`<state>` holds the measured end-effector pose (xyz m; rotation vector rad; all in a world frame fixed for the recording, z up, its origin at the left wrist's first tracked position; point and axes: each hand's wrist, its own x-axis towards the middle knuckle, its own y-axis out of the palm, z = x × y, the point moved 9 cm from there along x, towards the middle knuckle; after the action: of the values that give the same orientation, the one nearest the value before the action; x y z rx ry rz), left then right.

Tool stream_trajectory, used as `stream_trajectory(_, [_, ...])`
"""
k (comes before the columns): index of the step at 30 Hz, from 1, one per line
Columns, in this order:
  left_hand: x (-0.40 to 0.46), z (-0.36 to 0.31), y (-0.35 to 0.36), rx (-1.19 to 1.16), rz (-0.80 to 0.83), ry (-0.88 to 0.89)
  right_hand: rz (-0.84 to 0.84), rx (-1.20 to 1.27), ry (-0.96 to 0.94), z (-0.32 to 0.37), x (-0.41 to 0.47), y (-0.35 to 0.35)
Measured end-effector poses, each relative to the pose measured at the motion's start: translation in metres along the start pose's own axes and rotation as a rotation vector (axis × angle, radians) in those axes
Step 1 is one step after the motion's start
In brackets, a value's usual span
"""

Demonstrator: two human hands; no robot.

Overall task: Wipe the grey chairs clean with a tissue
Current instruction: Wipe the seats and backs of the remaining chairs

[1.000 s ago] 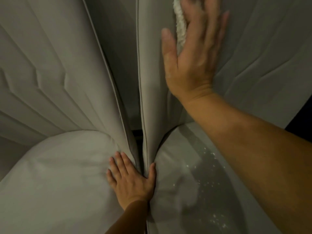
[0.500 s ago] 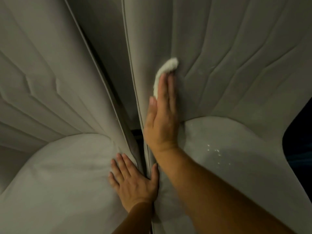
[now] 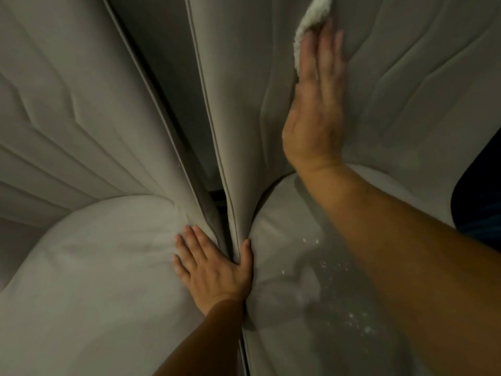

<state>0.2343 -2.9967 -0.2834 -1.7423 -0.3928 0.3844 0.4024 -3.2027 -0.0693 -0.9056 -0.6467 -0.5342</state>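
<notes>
The white tissue (image 3: pixel 309 25) lies flat against the backrest of the right grey chair (image 3: pixel 406 77), high up near the top edge of the view, its crumpled upper end sticking out past the fingertips. The right hand (image 3: pixel 315 109) presses it there with straight fingers held close together — palm toward the padding, thumb side toward the chair's piped edge. Below that forearm, the right chair's seat cushion (image 3: pixel 284 267) carries a scatter of small white specks (image 3: pixel 352 316).

The left hand (image 3: pixel 214 270) rests lower down, fingers straight and slightly spread on the seat of the left grey chair (image 3: pixel 95 267), while its thumb reaches across the narrow dark gap (image 3: pixel 217 196) between the two chairs and touches the right chair's edge. Both backrests show stitched, quilted lines. At the far right edge sits a dark blue patch (image 3: pixel 479 196) — too dim to identify.
</notes>
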Motion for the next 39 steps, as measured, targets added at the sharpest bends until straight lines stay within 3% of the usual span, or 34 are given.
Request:
stream_trajectory(3, [0.001, 0.0, 0.002, 0.003, 0.0, 0.004, 0.171, -0.109, -0.1, -0.021, -0.035, 0.017])
stream_trajectory(7, [-0.001, 0.001, 0.002, 0.005, 0.002, -0.008, 0.845, -0.117, -0.075, -0.06, -0.158, 0.027])
stream_trajectory(8, [0.0, -0.001, 0.002, -0.006, 0.004, -0.004, 0.917, -0.106, -0.027, -0.07, -0.18, 0.019])
stream_trajectory(10, [0.0, -0.004, 0.001, -0.019, 0.005, 0.001, 0.826, -0.082, 0.154, -0.092, -0.185, 0.002])
stream_trajectory(14, [0.0, -0.001, 0.004, 0.008, 0.023, -0.001, 0.377, -0.184, 0.382, -0.126, -0.135, -0.022])
stream_trajectory(19, [-0.002, -0.003, 0.003, 0.01, 0.028, -0.008, 0.482, -0.253, 0.556, -0.153, -0.131, 0.011])
stream_trajectory(22, [-0.003, -0.004, 0.0, 0.001, 0.04, -0.01, 0.614, -0.281, 0.348, -0.107, -0.159, 0.039])
stream_trajectory(26, [-0.002, -0.003, 0.0, 0.005, 0.026, -0.003, 0.692, -0.255, 0.334, -0.083, -0.161, 0.06])
stream_trajectory(31, [-0.003, -0.001, 0.002, 0.004, 0.039, -0.001, 1.025, -0.008, -0.121, -0.034, -0.189, 0.062])
stream_trajectory(36, [-0.004, 0.0, 0.002, 0.0, 0.055, -0.003, 1.395, 0.116, -0.366, -0.002, -0.214, 0.043])
stream_trajectory(37, [-0.004, 0.0, 0.001, -0.001, 0.059, -0.006, 1.413, 0.146, -0.383, 0.001, -0.209, 0.035])
stream_trajectory(39, [-0.003, -0.001, 0.001, -0.012, 0.058, 0.0, 1.18, 0.235, -0.321, -0.007, -0.173, 0.016])
